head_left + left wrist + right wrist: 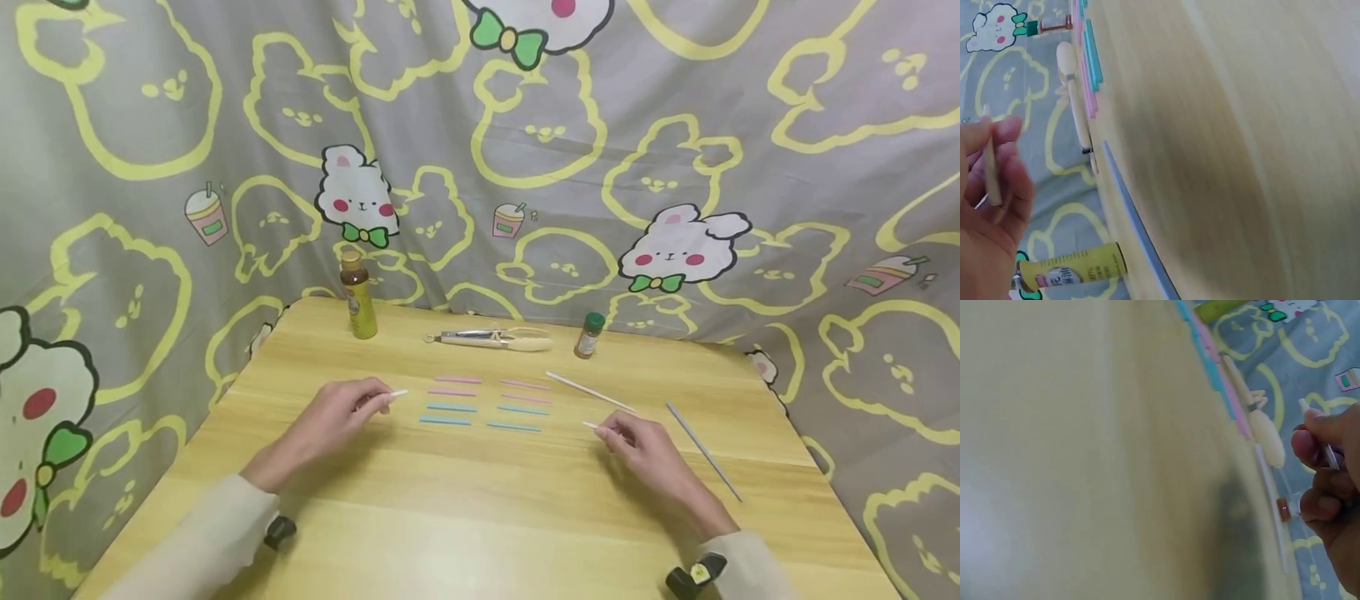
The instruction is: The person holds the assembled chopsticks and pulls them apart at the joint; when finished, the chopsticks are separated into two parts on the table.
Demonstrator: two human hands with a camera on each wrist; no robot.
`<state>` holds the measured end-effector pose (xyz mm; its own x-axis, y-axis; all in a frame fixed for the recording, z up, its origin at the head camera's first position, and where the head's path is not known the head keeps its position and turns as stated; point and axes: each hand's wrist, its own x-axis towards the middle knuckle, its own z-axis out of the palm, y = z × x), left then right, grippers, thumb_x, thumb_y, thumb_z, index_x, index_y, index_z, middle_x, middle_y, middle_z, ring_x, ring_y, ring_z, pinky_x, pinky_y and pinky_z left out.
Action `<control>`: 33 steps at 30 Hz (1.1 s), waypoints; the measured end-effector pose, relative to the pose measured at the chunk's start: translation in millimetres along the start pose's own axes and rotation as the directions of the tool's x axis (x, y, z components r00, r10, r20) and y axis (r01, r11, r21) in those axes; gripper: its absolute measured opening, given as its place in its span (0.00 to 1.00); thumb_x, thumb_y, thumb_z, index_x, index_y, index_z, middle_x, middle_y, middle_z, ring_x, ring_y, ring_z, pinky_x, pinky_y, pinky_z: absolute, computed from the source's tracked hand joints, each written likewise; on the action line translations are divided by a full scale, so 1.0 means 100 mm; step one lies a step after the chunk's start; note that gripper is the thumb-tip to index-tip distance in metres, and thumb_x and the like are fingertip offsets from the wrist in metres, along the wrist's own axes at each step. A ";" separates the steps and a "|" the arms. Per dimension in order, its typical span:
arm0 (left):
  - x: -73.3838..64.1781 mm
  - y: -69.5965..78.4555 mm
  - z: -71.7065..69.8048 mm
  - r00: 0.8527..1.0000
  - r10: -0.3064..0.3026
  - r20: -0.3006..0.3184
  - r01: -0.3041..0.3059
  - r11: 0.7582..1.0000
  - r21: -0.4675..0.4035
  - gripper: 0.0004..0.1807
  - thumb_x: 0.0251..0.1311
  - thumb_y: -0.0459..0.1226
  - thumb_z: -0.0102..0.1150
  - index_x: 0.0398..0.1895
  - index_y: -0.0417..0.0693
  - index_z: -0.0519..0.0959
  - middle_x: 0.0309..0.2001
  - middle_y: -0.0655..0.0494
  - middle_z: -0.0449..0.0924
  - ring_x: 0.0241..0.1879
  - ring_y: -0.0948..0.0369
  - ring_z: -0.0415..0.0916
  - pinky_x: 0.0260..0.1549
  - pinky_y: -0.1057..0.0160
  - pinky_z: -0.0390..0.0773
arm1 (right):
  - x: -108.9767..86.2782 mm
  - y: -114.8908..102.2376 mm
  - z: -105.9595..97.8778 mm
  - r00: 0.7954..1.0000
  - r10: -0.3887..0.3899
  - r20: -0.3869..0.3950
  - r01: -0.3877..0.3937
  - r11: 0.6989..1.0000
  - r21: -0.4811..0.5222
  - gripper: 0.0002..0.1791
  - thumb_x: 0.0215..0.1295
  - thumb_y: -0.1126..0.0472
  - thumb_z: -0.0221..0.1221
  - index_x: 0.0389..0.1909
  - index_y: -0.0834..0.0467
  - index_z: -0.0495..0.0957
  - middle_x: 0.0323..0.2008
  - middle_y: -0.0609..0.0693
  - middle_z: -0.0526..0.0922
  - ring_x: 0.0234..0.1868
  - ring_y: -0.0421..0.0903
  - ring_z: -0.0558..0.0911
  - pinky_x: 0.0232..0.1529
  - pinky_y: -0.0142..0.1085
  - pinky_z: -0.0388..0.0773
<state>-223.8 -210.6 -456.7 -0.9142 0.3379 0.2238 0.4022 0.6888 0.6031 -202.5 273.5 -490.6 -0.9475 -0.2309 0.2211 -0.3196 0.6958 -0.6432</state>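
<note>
My left hand (351, 407) pinches a short white stick (400, 392) between thumb and fingers, above the table left of the colored sticks. In the left wrist view, the stick runs back into the curled palm. On the other side, my right hand (637, 442) pinches another short white stick (590, 425), its tip pointing left. Between the hands, short pink sticks (452, 392) and short blue sticks (446, 421) lie in two side-by-side columns, pink behind blue. A long white stick (588, 390) lies just behind the right hand. Right of that hand is a long grey-blue stick (703, 450).
At the back of the wooden table (450, 517) stand a yellow bottle (360, 304) and a small green-capped jar (589, 336). Metal tongs (487, 338) lie between them. Another grey-blue stick (1138, 225) shows in the left wrist view. A patterned curtain (435, 125) hangs behind.
</note>
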 end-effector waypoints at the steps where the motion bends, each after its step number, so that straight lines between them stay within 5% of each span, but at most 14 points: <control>1: 0.01 -0.03 -0.01 1.000 0.014 0.018 -0.015 1.000 0.017 0.08 0.80 0.37 0.62 0.49 0.47 0.89 0.37 0.56 0.89 0.27 0.67 0.70 0.25 0.66 0.74 | -0.03 0.04 -0.02 1.000 0.006 0.016 -0.006 1.000 -0.005 0.06 0.81 0.58 0.63 0.41 0.54 0.86 0.30 0.45 0.84 0.27 0.34 0.73 0.29 0.31 0.74; 8: -0.05 -0.06 0.20 0.991 0.062 0.120 -0.079 0.987 0.140 0.08 0.80 0.39 0.62 0.54 0.58 0.88 0.49 0.62 0.90 0.48 0.62 0.84 0.49 0.52 0.82 | -0.04 -0.06 0.22 0.997 -0.073 0.006 0.073 0.997 -0.005 0.06 0.81 0.61 0.63 0.48 0.52 0.89 0.40 0.42 0.83 0.39 0.34 0.77 0.43 0.32 0.80; 14: -0.04 0.02 0.38 0.977 0.141 0.163 -0.163 0.978 0.133 0.07 0.77 0.39 0.65 0.51 0.57 0.89 0.47 0.66 0.88 0.48 0.66 0.83 0.58 0.49 0.85 | 0.02 -0.20 0.43 0.985 -0.145 0.091 0.141 0.989 0.042 0.05 0.79 0.61 0.65 0.48 0.49 0.88 0.43 0.40 0.85 0.46 0.37 0.84 0.52 0.36 0.88; 21: 0.09 0.13 0.57 0.958 0.193 0.213 -0.231 0.957 0.175 0.06 0.76 0.39 0.66 0.50 0.57 0.88 0.46 0.63 0.87 0.48 0.63 0.83 0.52 0.54 0.87 | 0.17 -0.41 0.63 0.980 -0.146 0.134 0.149 0.989 -0.007 0.03 0.76 0.56 0.69 0.44 0.50 0.86 0.41 0.38 0.86 0.44 0.38 0.84 0.50 0.36 0.86; 33: 0.25 0.26 0.70 0.945 0.183 0.272 -0.244 0.947 0.211 0.04 0.75 0.38 0.67 0.48 0.56 0.88 0.45 0.64 0.86 0.47 0.63 0.83 0.50 0.56 0.86 | 0.34 -0.64 0.86 0.980 -0.116 0.165 0.141 0.978 -0.155 0.02 0.73 0.57 0.71 0.41 0.48 0.87 0.38 0.36 0.82 0.43 0.38 0.82 0.52 0.44 0.74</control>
<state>-232.5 -139.6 -489.7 -0.7767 0.6196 0.1137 0.6142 0.7047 0.3552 -215.0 162.3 -505.1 -0.8921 -0.4188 0.1699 -0.4457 0.7533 -0.4836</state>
